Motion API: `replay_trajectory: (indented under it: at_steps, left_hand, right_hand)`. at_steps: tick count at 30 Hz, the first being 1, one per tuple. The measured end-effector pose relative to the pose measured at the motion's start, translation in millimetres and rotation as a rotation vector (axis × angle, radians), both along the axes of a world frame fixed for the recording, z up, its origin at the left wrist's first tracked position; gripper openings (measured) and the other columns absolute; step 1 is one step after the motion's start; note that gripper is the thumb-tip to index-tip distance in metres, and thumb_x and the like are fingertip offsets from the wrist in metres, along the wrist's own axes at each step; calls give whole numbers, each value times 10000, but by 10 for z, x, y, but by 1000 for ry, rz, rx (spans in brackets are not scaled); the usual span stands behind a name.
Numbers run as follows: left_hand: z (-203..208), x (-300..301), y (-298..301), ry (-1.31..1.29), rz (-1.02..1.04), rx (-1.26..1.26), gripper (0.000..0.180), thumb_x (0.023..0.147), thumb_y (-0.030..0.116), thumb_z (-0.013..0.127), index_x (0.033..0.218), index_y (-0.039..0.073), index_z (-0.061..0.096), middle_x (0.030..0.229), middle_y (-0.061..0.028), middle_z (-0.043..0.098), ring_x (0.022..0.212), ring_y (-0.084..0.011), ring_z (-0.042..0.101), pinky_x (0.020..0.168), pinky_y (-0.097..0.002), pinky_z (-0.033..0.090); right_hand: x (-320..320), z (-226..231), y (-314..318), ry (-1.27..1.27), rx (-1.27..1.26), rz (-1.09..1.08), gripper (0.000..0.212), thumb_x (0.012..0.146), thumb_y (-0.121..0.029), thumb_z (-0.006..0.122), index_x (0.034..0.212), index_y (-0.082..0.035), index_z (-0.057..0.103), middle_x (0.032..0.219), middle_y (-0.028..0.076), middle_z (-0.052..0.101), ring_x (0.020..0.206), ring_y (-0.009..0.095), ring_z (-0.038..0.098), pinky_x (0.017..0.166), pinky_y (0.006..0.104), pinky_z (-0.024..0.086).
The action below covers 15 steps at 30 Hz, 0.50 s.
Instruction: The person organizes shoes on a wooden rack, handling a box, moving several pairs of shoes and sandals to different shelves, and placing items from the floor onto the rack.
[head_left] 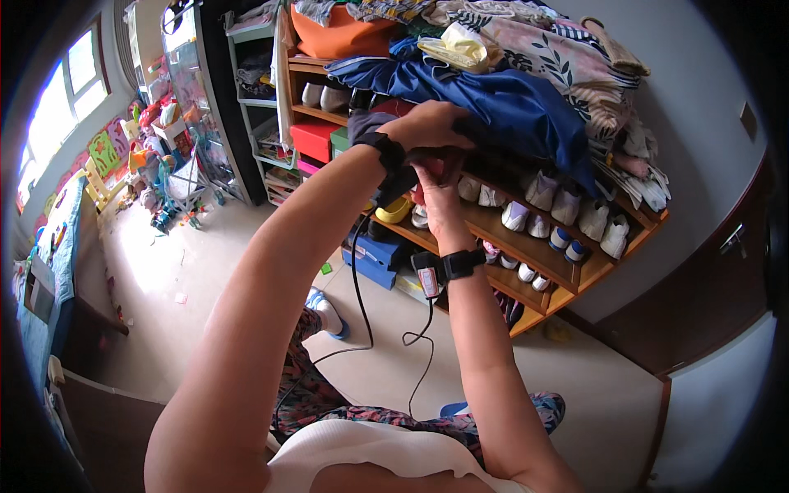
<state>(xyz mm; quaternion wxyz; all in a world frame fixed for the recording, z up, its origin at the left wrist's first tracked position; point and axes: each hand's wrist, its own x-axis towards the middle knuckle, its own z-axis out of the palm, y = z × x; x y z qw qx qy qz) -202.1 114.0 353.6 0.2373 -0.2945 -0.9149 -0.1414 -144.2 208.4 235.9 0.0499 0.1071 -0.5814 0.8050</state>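
Observation:
Both my hands are at the front of a wooden shoe rack, close together. My left hand (431,123) reaches across, its fingers bent over dark cloth (368,125) that hangs below and beside it. Just beneath, my right hand (440,182) is closed on a dark, reddish piece, apparently of the same cloth, with the thumb up. Folds and shadow hide most of the fingertips. A shiny blue jacket (518,111) drapes over the rack's top edge, right behind my hands. Each wrist wears a black strap, and thin cables hang from them.
The wooden rack (596,283) holds several pairs of shoes (516,215). Clothes and an orange bag (341,34) are heaped on top. Blue boxes (371,259) stand low at its left. Toys (168,185) lie by the window; a brown door (699,287) is at right.

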Motion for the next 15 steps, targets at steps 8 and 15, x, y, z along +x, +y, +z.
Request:
replay_trajectory:
  at_steps: [8,15]
  left_hand:
    - [-206,316,-228,260,-324,230,356,774,230,726,1095,87,671,1058,-148,670,1001,-337,627,890,-405,496]
    - [-53,107,-1427,157,447,242,328,791,215,709,1084,74,662,1031,-179,675,957,-357,646,841,-413,515]
  right_hand:
    - [-230,-79,168,-237,-142,49,755,832,-236,763,1431,-263,305,1303,3,490,1067,150,559,821,344,533]
    - [-31,120,80,-2,108,73,1121,774,-348,794,1527,-264,-31,1418,68,374,1168,265,488,757,391,540]
